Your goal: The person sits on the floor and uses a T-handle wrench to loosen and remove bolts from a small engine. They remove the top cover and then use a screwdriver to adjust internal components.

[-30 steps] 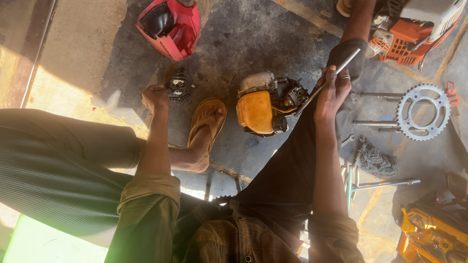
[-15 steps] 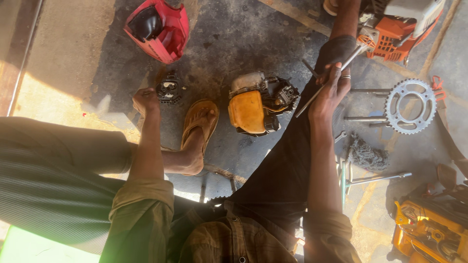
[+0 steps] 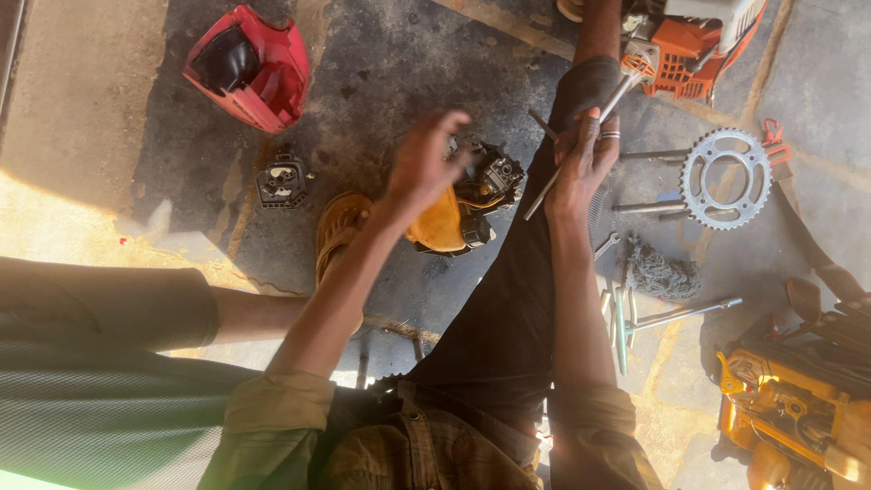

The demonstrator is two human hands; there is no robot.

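Note:
My right hand [image 3: 582, 163] is shut on a long thin metal rod tool [image 3: 581, 141], held slanted above my outstretched leg in dark trousers. My left hand [image 3: 425, 163] hovers open, fingers spread, just over a small engine with a yellow casing [image 3: 458, 213] lying on the concrete floor. A small black engine part [image 3: 281, 180] rests on the floor to the left, apart from both hands. My foot in a brown sandal [image 3: 337, 227] lies beside the yellow engine.
A red plastic cover [image 3: 249, 63] lies at the upper left. A toothed sprocket [image 3: 724, 178], loose metal rods [image 3: 680, 313] and a rag [image 3: 660, 272] lie at the right. An orange power tool [image 3: 699, 45] is at the top, a yellow machine [image 3: 785, 408] at the lower right.
My left hand has left the small black part on the floor and swung right, now hovering over the yellow engine. The right hand keeps hold of the rod.

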